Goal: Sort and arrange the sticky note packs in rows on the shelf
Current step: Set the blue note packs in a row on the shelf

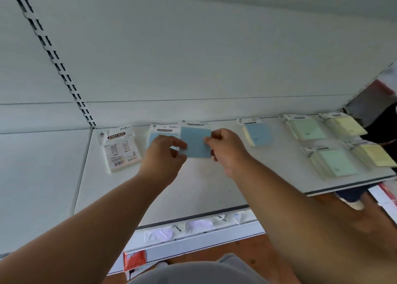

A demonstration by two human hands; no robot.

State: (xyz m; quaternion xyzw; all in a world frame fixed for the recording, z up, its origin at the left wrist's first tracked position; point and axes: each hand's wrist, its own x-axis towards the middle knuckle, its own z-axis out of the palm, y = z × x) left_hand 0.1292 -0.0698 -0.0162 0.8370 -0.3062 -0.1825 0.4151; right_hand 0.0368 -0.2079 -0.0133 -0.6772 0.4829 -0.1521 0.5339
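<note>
Shelf [204,189] count: 3 blue sticky note packs [196,142], 2 green stacks [309,130], 2 yellow stacks [349,124], 1 white pack [120,149], 2 hands [163,152].

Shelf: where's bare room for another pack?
Front strip of the shelf before the arms; gap between the held blue pack and the blue stack. Crowded right: green stacks, yellow stacks.

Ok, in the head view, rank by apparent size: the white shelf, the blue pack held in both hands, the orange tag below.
1. white shelf
2. blue pack, held by left hand and right hand
3. orange tag, though it sits nearer the camera, so it is unsure.
</note>
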